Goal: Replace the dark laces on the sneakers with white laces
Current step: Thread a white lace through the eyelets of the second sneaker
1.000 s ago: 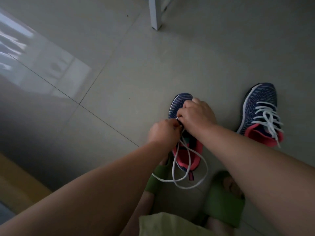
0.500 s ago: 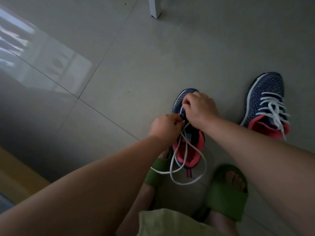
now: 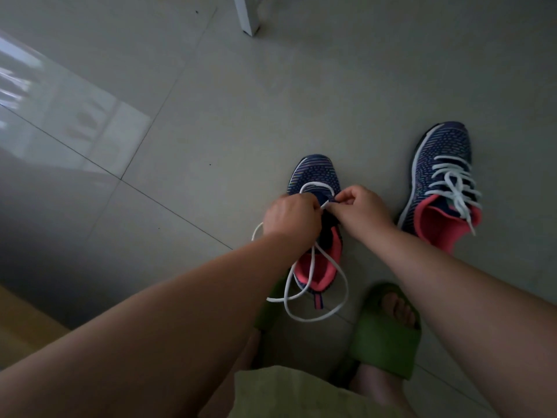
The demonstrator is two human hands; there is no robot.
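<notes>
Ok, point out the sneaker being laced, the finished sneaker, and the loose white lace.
sneaker being laced (image 3: 315,173), head view, on its knit toe.
finished sneaker (image 3: 437,146), head view, on its toe above the lacing.
loose white lace (image 3: 343,297), head view, on the loop lying by the heel.

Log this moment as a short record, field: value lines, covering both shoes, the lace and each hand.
near sneaker: on the floor, only partly laced
white lace: loop over the toe end, long ends trailing past the heel
left hand: grip on the lace
right hand: pinches the lace
far sneaker: fully laced in white, untouched
green slipper: on a foot
</notes>
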